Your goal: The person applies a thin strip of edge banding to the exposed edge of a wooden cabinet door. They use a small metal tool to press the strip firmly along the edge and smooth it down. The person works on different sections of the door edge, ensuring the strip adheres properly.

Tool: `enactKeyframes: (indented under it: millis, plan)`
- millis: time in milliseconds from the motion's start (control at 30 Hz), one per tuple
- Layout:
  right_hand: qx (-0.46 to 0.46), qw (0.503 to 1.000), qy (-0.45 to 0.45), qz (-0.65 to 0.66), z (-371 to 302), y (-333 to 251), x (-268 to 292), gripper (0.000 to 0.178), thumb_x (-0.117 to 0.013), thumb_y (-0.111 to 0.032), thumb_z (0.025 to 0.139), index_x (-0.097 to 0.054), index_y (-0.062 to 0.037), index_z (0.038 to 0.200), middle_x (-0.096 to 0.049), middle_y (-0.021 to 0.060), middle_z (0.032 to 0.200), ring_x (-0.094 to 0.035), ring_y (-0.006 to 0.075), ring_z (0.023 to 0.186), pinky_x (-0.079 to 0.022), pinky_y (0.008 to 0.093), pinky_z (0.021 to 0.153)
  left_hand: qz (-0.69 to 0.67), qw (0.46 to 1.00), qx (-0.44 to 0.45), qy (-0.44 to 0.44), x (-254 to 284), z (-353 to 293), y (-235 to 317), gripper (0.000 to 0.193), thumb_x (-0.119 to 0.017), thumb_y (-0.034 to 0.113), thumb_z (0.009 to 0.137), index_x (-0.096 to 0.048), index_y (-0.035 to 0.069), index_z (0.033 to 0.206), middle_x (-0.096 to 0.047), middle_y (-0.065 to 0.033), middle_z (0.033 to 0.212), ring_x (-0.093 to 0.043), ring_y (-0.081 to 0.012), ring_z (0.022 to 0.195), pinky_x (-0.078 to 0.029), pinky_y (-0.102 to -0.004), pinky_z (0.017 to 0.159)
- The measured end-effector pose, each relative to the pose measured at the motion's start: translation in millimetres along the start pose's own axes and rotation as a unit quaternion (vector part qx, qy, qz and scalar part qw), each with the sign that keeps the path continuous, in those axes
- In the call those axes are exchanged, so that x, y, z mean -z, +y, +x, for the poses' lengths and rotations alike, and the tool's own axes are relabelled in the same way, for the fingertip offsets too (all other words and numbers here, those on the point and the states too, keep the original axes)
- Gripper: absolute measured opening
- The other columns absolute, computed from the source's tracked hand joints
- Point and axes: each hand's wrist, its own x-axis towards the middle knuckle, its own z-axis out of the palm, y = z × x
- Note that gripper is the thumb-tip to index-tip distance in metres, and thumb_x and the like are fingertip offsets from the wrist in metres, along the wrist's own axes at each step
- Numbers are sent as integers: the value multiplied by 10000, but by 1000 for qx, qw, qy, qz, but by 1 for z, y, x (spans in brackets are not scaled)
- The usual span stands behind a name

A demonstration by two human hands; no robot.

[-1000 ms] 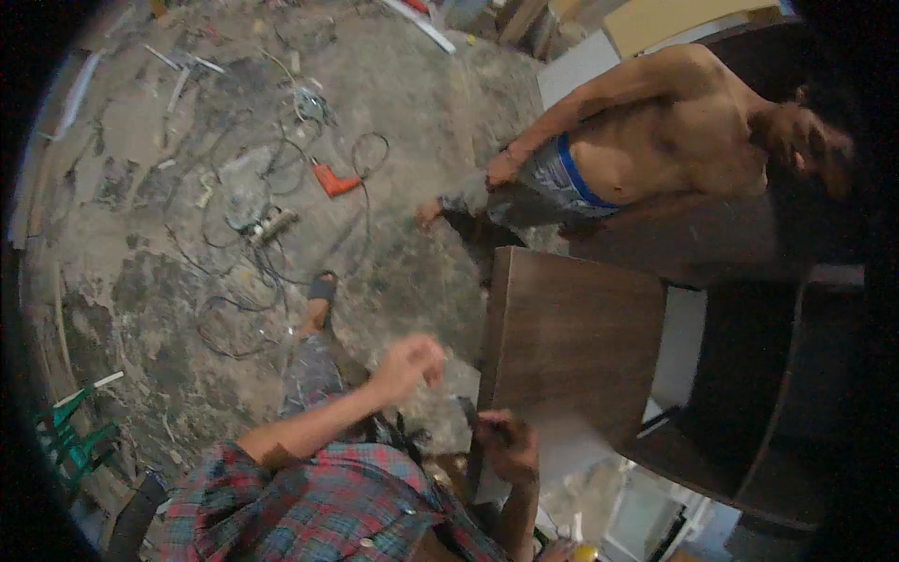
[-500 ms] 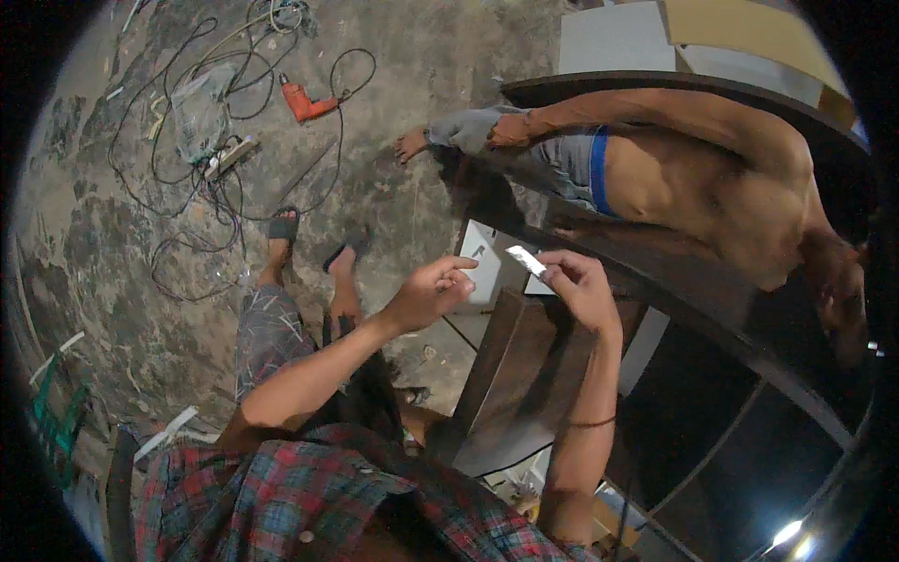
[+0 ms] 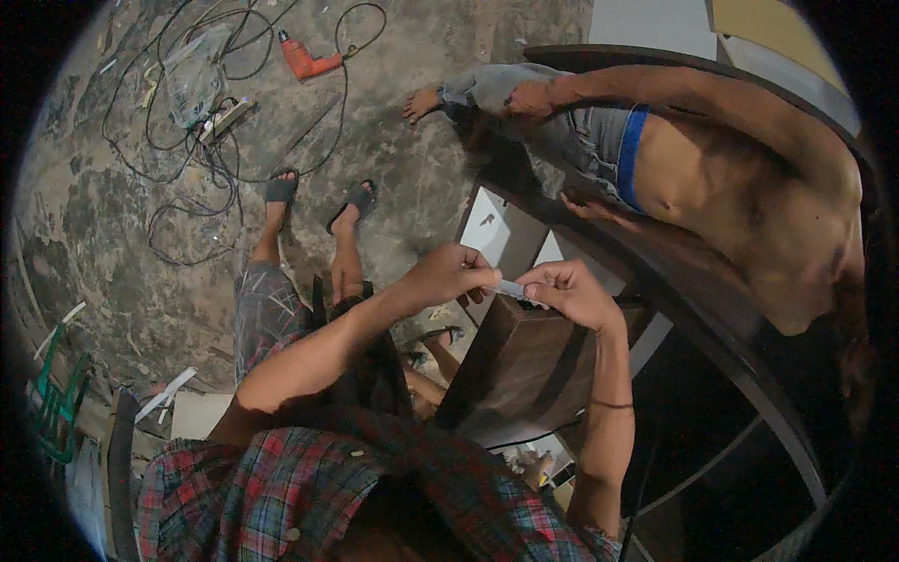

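Observation:
In front of my chest, both hands are on a small, flat, whitish strip (image 3: 510, 288). My left hand (image 3: 452, 274) pinches its left end between thumb and fingers. The other end is held in the closed fingers of my right hand (image 3: 573, 296). What the strip is made of cannot be made out. Just below it stands a dark brown wooden panel piece (image 3: 538, 375), with white-faced boards (image 3: 496, 229) behind it.
A shirtless person (image 3: 712, 178) in grey trousers sits at the right, by a long dark curved board (image 3: 740, 347). A red drill (image 3: 307, 62), tangled cables and a power strip (image 3: 228, 120) lie on the stained floor. Sandalled feet (image 3: 352, 206) stand nearer. A green plastic chair (image 3: 58, 403) is far left.
My left hand has moved right and taken hold of the strip's free end, which only my right hand held before. The strip now lies lower and flatter. The view has shifted slightly.

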Motion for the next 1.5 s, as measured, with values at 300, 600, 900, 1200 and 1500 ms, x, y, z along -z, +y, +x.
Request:
enactKeyframes:
  millis: [300,600,900,1200,1500]
  plan:
    - [-8,999,-9,-31,-2,-7,-3,171,-685,-74,918,-735,24,1049,-721,34,884,-624,83,809,-497,248,745,-48,996,61,-32,-2,5,-6,364,-683,363,892,-672,1,850,-668,-79,789,-650,-152,656,-529,-297,585]
    - [-9,996,-27,-87,0,-3,-4,188,-695,-61,896,-737,27,1057,-753,88,936,-663,105,850,-526,272,796,-73,992,96,-30,-3,8,-14,293,-704,270,879,-667,-20,873,-663,-84,740,-654,-164,617,-537,-301,549]
    - [9,992,-37,-117,-18,-17,-9,184,-706,-88,899,-745,-5,1058,-716,68,893,-634,126,838,-501,286,769,-57,995,76,-23,-15,-8,-11,274,-708,239,879,-673,-32,861,-670,-89,725,-637,-141,565,-529,-281,512]
    - [38,991,-16,-129,-28,-18,-6,180,-706,-87,891,-746,-6,1047,-718,64,894,-623,115,823,-495,285,753,-41,998,56,-12,-23,-11,0,275,-700,230,899,-656,-41,872,-675,-97,744,-668,-153,613,-560,-292,536]
    - [32,982,3,-184,8,-42,-10,168,-664,-42,860,-748,-2,1001,-736,79,853,-649,123,808,-514,291,754,-34,997,-65,25,0,-11,-18,292,-703,245,912,-658,-43,944,-682,-87,783,-671,-130,661,-533,-272,561]
